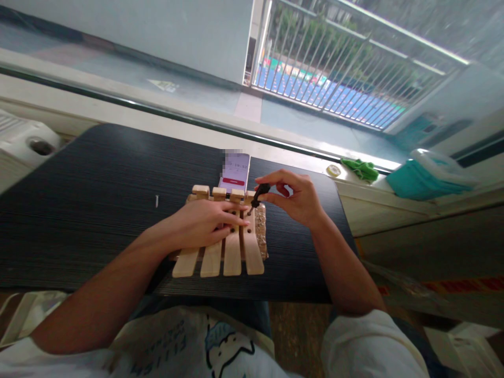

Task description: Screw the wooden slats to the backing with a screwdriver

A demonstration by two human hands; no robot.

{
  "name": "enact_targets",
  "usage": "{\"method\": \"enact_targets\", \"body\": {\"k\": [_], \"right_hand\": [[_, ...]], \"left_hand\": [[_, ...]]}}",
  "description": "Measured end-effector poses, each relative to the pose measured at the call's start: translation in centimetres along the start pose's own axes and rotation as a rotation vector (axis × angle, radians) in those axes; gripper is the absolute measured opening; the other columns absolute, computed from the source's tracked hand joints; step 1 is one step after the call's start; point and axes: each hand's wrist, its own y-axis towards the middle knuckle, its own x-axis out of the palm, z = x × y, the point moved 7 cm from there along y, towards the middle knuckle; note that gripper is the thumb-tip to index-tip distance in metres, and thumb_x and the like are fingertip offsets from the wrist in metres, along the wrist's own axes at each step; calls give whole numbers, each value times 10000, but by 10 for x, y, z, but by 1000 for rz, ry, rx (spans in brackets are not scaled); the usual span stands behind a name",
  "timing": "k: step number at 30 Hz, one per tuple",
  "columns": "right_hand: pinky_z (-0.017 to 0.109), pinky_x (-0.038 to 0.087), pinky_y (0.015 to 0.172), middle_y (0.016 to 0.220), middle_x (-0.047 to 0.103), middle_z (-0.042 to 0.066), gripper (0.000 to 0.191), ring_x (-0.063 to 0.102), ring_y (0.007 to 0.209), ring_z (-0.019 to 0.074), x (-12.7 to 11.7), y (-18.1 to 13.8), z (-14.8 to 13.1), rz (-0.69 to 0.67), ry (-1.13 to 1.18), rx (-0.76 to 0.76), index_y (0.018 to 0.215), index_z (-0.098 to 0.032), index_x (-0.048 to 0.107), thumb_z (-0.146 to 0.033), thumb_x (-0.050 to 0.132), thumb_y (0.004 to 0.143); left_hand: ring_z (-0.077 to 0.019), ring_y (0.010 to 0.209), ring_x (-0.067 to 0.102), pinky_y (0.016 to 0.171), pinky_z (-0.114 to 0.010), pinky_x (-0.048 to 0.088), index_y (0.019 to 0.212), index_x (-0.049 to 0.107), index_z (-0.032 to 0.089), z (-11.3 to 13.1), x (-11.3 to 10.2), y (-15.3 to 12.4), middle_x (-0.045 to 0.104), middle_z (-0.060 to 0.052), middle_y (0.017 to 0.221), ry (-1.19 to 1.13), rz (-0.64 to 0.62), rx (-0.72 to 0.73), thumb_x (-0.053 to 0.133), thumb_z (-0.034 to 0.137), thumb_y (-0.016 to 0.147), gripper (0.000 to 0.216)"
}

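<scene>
Right hand (302, 198) pinching a small black-handled screwdriver (261, 193), I have four pale wooden slats (232, 255) beneath my spread left hand (205, 220).

Four wooden slats (232, 257), one screwdriver (260, 194)

Green cloth (361, 169) lies on the sill (173, 130) — beside a teal bin (421, 179).
</scene>
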Motion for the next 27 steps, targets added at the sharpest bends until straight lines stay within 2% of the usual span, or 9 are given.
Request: {"method": "enact_targets", "body": {"k": [5,13,18,27], "right_hand": [[240,334,505,743,685,-47,199,364,525,47,1,1,-4,23,13,9,943,-226,729,-324,780,778],[241,351,517,653,569,-73,178,349,513,49,0,1,-8,61,-54,8,871,-214,684,-309,779,754],[230,361,514,673,582,-75,176,349,506,42,-1,-1,-12,80,-79,-57,872,-211,669,-276,786,758],[248,416,536,685,611,-59,178,411,508,62,0,-2,-16,94,-168,-52,863,-229,640,-316,768,774]], "left_hand": [[-251,1253,614,1022,-438,514,1287,624,467,1,0,1,527,64,1485,3,-10,-3,477,225,936,450],[-246,1248,617,1032,-441,507,1263,644,465,0,1,0,524,84,1483,-6,-1,0,472,233,931,440],[-238,1249,616,1024,-405,509,1267,640,469,-1,1,-1,526,87,1481,-2,7,2,488,240,928,437],[-250,1239,623,1011,-406,517,1274,643,450,1,-1,1,536,59,1477,-7,17,18,488,225,925,444]]}}
